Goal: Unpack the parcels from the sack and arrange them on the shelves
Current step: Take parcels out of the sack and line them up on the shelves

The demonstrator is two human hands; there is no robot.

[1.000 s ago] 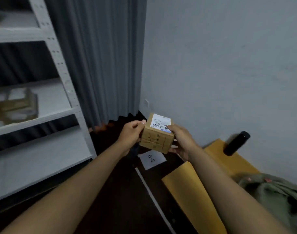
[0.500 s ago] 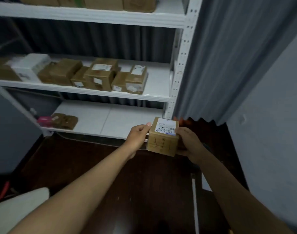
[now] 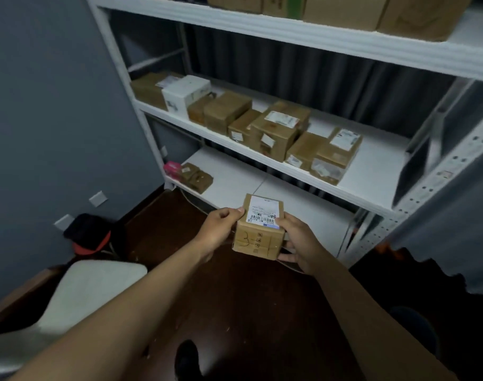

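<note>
I hold the small parcel (image 3: 258, 229) between my left hand (image 3: 221, 229) and right hand (image 3: 299, 243), both clamped on its sides, in front of the bottom shelf (image 3: 235, 180); best to keep it level, label up — then set it beside the parcels there (image 3: 196, 177).

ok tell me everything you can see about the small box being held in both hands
The small box is a brown cardboard parcel, roughly cube-shaped and closed. A white shipping label with a barcode covers most of its top face; the near side shows faint printed marks and a dark scribble. It is held in the air, tilted slightly, in front of the lowest shelf, above the dark floor. The left hand pinches its left side, thumb on the top edge, and the right hand grips its right side.
</note>
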